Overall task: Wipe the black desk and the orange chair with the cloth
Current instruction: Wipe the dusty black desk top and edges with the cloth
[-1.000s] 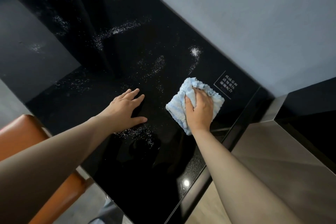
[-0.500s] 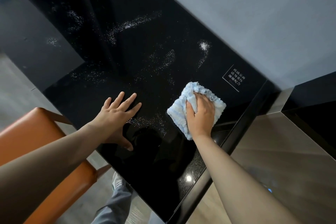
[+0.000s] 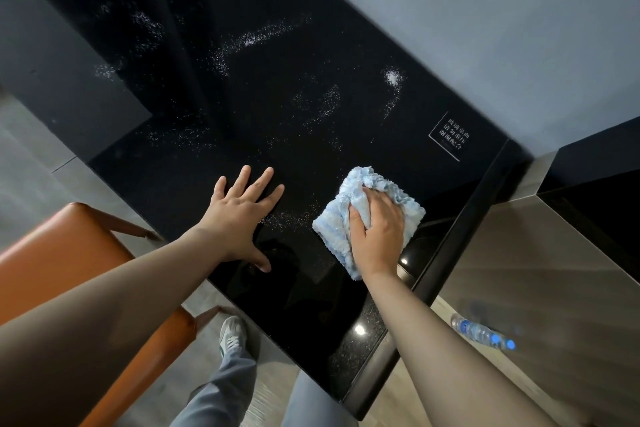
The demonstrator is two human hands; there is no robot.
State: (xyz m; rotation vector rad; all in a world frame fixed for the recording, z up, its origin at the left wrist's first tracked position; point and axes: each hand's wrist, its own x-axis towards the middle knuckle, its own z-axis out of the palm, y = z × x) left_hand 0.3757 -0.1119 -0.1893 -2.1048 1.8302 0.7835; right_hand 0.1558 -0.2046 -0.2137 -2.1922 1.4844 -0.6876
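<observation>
Cloth bunched under right hand, barely shifted. Left hand flat, empty on tabletop. Crumbs remaining; chair untouched

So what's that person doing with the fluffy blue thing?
A person is wiping a black desk. The right hand presses a light blue cloth flat on the desk near its right end. The left hand lies open on the desk beside it, fingers spread. White specks cover much of the desk farther away, so there is plenty left to clean. The orange chair sits at the left, untouched.
</observation>
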